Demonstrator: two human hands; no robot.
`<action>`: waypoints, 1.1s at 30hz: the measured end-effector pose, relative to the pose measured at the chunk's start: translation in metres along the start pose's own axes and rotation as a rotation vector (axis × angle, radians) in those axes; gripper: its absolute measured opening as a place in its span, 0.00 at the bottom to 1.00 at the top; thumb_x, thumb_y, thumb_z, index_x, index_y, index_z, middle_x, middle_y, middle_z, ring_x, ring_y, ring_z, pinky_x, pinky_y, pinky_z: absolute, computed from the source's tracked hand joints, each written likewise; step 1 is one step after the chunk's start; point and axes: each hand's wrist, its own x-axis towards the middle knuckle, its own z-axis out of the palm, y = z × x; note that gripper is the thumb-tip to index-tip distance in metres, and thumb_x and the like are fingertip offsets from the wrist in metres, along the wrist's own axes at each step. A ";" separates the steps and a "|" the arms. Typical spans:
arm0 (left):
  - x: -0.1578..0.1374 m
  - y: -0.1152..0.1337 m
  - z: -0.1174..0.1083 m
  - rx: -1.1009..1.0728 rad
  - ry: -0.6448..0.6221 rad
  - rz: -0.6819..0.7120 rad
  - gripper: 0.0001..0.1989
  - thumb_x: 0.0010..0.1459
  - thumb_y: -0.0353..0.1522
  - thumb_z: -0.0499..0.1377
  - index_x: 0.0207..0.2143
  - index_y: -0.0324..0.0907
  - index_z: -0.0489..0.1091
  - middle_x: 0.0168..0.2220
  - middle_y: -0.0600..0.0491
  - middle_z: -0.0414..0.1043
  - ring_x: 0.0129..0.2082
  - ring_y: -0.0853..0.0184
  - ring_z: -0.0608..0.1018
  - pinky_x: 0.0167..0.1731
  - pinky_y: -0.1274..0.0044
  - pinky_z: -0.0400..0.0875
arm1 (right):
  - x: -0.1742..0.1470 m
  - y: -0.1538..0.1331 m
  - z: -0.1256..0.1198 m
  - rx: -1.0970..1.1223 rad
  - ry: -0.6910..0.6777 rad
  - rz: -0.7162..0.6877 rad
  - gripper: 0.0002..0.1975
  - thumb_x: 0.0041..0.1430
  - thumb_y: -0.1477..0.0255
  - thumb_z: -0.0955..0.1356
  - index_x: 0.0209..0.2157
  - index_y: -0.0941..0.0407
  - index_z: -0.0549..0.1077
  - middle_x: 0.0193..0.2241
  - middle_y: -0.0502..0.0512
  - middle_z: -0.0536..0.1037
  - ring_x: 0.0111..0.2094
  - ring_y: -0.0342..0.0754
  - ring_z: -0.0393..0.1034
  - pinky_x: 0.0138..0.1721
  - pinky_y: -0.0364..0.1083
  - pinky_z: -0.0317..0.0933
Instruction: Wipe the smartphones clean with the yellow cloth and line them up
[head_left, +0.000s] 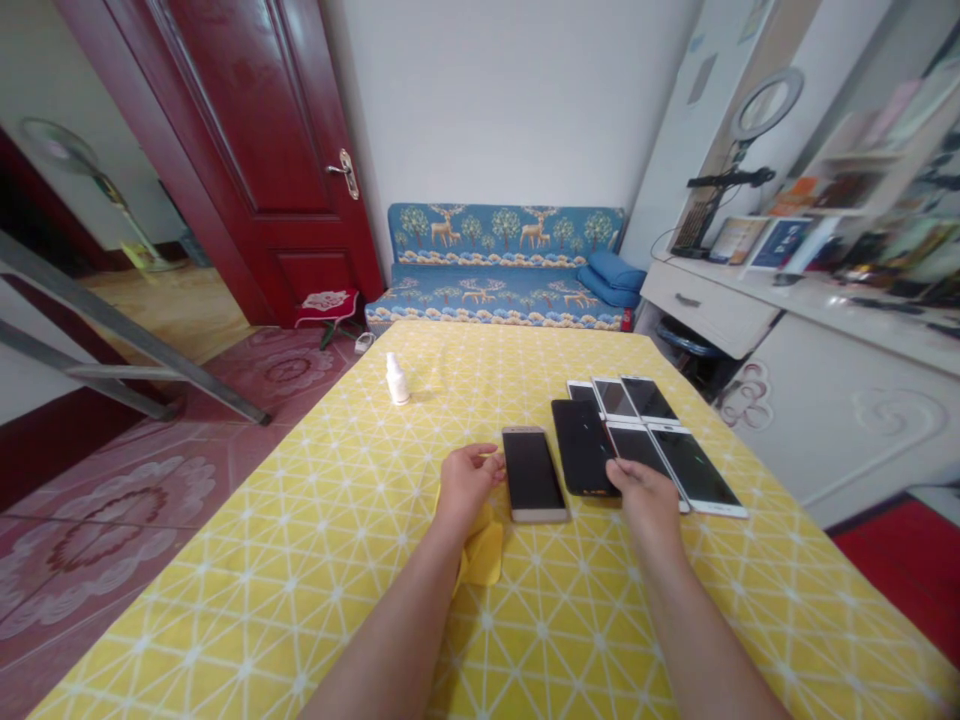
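Observation:
My right hand [643, 488] grips the lower right corner of a black phone [583, 446], held slightly tilted over the edge of a group of phones. Those several white-edged phones, among them one at the lower right [696, 468], lie close together on the table. A gold-framed phone [533, 474] with a dark screen lies to the left of the black one. Beside its left edge is my left hand [469, 476], fingers loosely curved and apart; whether they touch the phone I cannot tell. A yellow cloth [482, 553] lies partly hidden under my left wrist.
A white spray bottle [397, 381] stands on the patterned yellow tablecloth [330, 530], toward the far left. Beyond the table is a blue sofa [495, 285]. A white dresser [847, 400] with a ring light [766, 104] is at the right, a metal ladder [135, 340] at the left.

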 end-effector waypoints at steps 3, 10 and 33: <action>-0.001 0.003 0.003 -0.077 -0.027 -0.036 0.12 0.54 0.31 0.62 0.41 0.34 0.71 0.28 0.47 0.78 0.25 0.69 0.80 0.29 0.78 0.74 | -0.009 -0.008 0.004 0.131 -0.026 0.027 0.21 0.43 0.60 0.70 0.34 0.62 0.78 0.34 0.61 0.82 0.39 0.57 0.75 0.38 0.50 0.66; -0.002 0.000 0.005 -0.088 -0.077 0.009 0.12 0.53 0.30 0.62 0.40 0.35 0.71 0.31 0.45 0.79 0.28 0.66 0.80 0.31 0.76 0.75 | -0.033 -0.012 0.022 0.077 -0.265 -0.031 0.19 0.43 0.56 0.70 0.27 0.59 0.77 0.27 0.59 0.81 0.33 0.56 0.76 0.35 0.50 0.67; -0.005 -0.005 0.011 0.074 -0.076 0.173 0.13 0.49 0.26 0.63 0.40 0.36 0.75 0.41 0.44 0.78 0.38 0.65 0.80 0.42 0.75 0.75 | 0.008 -0.018 -0.031 -1.023 0.093 -0.073 0.25 0.57 0.59 0.64 0.51 0.61 0.71 0.47 0.68 0.71 0.47 0.64 0.67 0.42 0.55 0.63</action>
